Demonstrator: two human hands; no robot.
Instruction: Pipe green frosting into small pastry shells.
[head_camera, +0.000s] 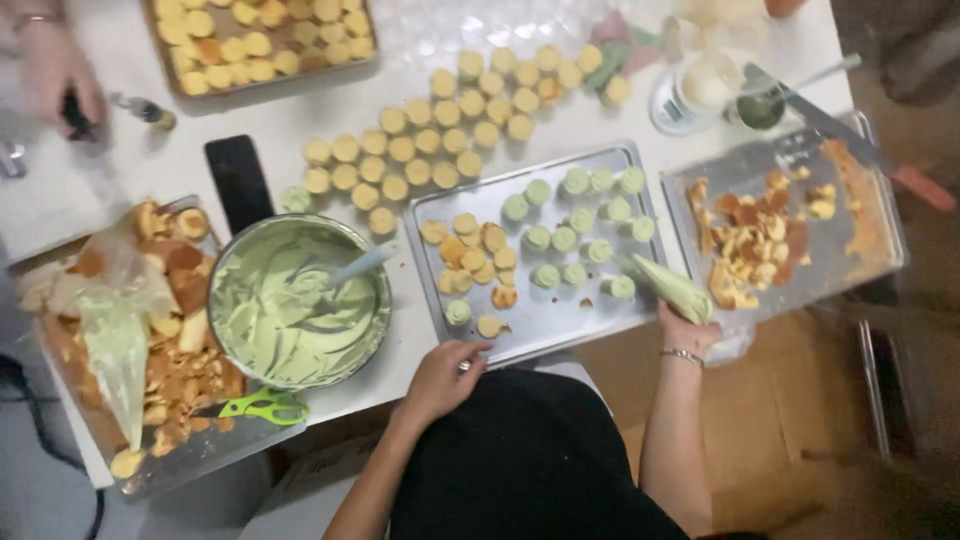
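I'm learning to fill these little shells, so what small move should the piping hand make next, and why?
Probably swing the piping bag in the right hand left to the bare yellow shells on the baking tray. The shells nearest the bag already carry green cream, while those by the left hand carry none.

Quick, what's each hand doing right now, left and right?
Left hand: resting at the front edge of the middle metal tray, fingers curled, holding nothing that shows.
Right hand: closed around a piping bag of green cream.
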